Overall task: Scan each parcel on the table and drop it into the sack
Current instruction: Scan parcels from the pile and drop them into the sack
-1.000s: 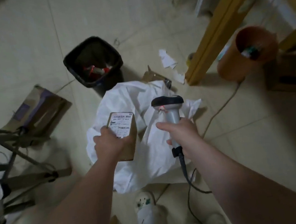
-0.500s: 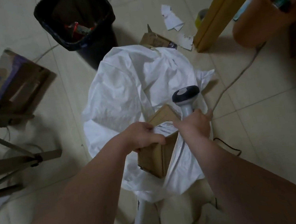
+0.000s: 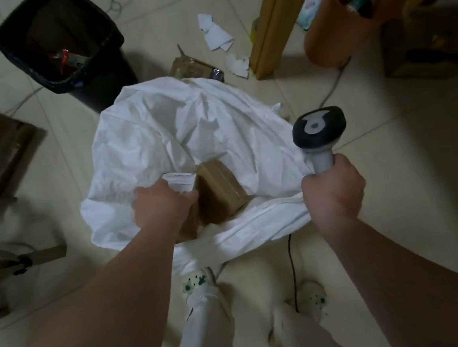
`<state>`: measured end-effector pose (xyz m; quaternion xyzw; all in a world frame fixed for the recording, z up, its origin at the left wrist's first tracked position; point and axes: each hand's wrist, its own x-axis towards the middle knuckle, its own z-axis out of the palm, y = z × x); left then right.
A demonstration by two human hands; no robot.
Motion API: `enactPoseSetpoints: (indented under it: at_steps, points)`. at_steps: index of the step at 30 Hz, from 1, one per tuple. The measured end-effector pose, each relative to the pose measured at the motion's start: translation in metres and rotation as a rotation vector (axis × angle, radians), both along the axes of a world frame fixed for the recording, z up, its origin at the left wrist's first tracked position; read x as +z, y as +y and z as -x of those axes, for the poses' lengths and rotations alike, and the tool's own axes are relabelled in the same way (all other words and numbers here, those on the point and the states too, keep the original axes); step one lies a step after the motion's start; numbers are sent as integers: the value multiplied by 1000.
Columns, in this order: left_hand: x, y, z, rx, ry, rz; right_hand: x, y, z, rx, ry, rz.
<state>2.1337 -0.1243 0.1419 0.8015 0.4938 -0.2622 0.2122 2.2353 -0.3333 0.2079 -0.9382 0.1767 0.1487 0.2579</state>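
Left hand (image 3: 164, 205) is clamping its curled fingers over the brown cardboard parcel (image 3: 222, 195), holding it inside the crumpled white sack's (image 3: 156, 130) mouth. To its right, the right hand (image 3: 334, 190) is fist-gripping the upright grey-and-black handheld scanner (image 3: 318, 130).

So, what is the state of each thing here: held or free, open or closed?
left hand, grips the cardboard parcel.
cardboard parcel, held, low in the white sack's mouth.
white sack, open, on the floor.
right hand, grips the barcode scanner.
barcode scanner, held with its head up.
black bin, upright, open, rubbish inside.
orange bin, open, something inside.
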Motion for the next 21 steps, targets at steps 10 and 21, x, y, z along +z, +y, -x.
enactPoseSetpoints:
  at_steps: [10, 21]
  points:
    - [16, -50, 15, -153, -232, -144, 51, -53, 8, -51, -91, -2]
    - [-43, -5, 59, 162, 127, 51, 16, -66, 28, -37, -62, 37]
